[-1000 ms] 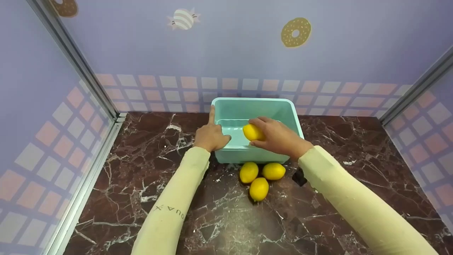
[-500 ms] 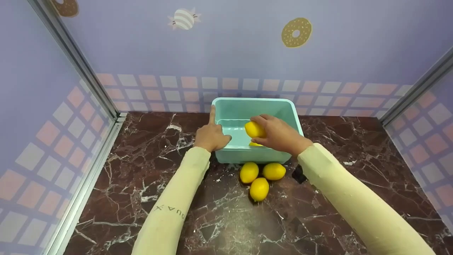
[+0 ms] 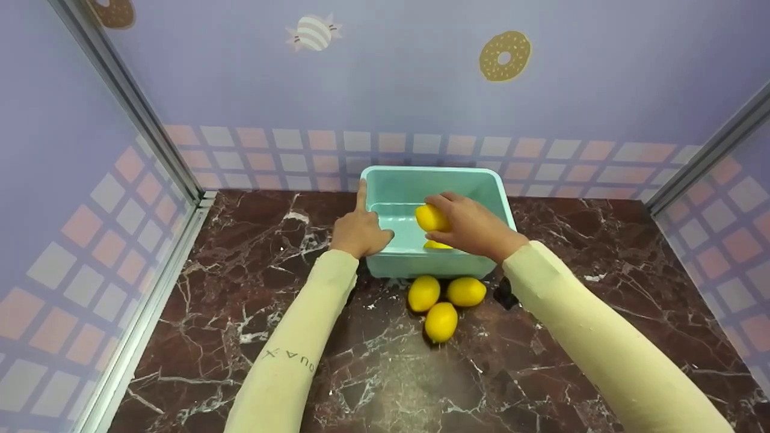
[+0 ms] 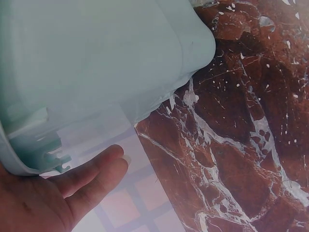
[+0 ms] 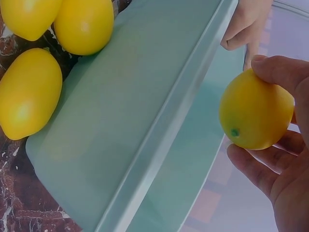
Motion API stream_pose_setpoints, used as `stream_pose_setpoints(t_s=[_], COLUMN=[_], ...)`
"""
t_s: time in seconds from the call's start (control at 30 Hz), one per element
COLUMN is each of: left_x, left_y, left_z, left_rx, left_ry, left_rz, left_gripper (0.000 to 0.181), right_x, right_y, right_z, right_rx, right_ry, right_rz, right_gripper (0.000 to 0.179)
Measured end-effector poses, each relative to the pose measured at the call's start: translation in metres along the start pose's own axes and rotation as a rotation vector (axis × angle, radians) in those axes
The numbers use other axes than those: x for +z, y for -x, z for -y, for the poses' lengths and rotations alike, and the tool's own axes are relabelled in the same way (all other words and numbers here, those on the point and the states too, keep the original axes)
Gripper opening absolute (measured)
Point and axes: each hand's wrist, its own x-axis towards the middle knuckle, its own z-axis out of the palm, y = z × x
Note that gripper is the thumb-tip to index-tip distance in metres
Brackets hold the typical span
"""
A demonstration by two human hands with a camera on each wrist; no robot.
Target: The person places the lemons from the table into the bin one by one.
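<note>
The right hand (image 3: 472,225) pinches a lemon (image 3: 431,218) over the inside of the pale green bin (image 3: 430,266), the thumb on the side nearer the person and the fingers on the far side; the right wrist view shows the fruit hanging clear of the rim, its green tip (image 5: 235,133) uncovered. Holding it by its sides probably keeps its underside free while still giving a firm grip on a smooth, rounded skin. A second lemon (image 3: 438,245) lies in the bin below, partly hidden by the front rim and the hand. The left hand (image 3: 361,233) straddles the bin's left rim, index finger laid straight along it and thumb over the inside, the fingers seen in the left wrist view stretched out beyond the outer wall; this likely steadies the bin. Three more lemons (image 3: 424,293) cluster on the table (image 3: 385,385) just in front of the bin, perhaps to keep them within easy reach. Both forearms, in pale yellow sleeves (image 3: 601,337), reach forward and converge at the bin, the right one slanting inward across its near right corner.
</note>
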Motion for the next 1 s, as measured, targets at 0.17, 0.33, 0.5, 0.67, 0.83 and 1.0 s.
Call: stream_pose_setpoints(t_s=[0.17,0.33,0.5,0.67,0.83,1.0], left_x=[0.000,0.000,0.000,0.000,0.000,0.000], left_y=[0.000,-0.001,0.000,0.001,0.001,0.001], left_z=[0.000,0.000,0.000,0.000,0.000,0.000], left_rx=[-0.004,0.001,0.013,0.014,0.014,0.012], left_ry=[-0.002,0.001,-0.007,-0.006,0.005,0.015], left_rz=[0.003,0.002,-0.006,-0.008,-0.011,-0.013], left_gripper=[0.052,0.052,0.051,0.051,0.052,0.051], right_x=[0.000,-0.001,-0.001,-0.001,-0.002,-0.002], right_y=[-0.003,-0.006,-0.008,-0.010,-0.011,-0.014], right_z=[0.000,-0.002,-0.004,-0.004,-0.004,-0.007], right_rx=[0.001,0.019,0.034,0.051,0.059,0.059], right_ry=[0.010,0.019,0.017,0.001,-0.011,-0.022], right_rz=[-0.003,-0.003,0.001,0.002,0.003,0.003], right_gripper=[0.059,0.060,0.061,0.061,0.062,0.061])
